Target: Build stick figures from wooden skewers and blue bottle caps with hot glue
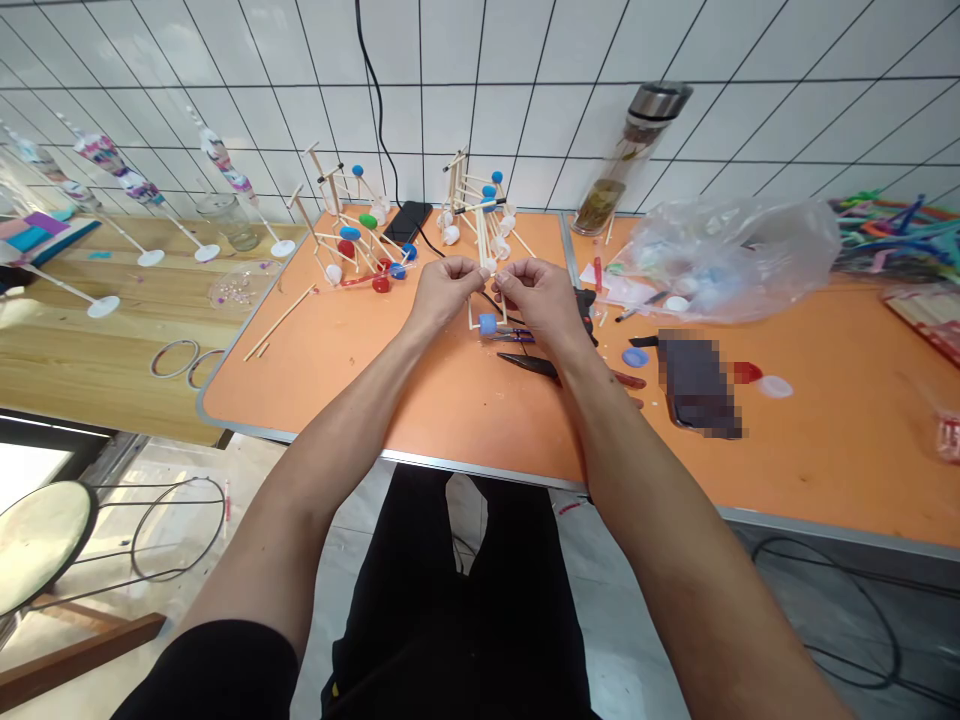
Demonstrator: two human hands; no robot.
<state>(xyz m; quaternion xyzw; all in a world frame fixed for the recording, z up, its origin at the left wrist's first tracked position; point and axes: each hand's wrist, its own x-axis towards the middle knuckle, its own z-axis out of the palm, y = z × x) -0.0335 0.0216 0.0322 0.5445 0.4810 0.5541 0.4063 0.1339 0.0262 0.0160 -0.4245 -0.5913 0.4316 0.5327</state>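
Near the middle of the orange table, my left hand [448,290] and my right hand [538,295] are close together with their fingertips pinched on a small wooden-stick frame [471,312]. A light blue cap [487,324] sits at the frame's near end, between the two hands. The exact part under the fingertips is partly hidden. Just beyond my hands stands a stick model [480,200] with blue and whitish round pieces. Pliers [529,365] lie under my right wrist, their red handles partly covered by the forearm.
Another stick model [352,235] with coloured caps stands left, near a black phone [409,220]. Loose sticks [279,322] lie left. To the right are a tea bottle [630,160], a plastic bag [735,255], a dark, partly blurred object [697,385] and a blue cap [635,357].
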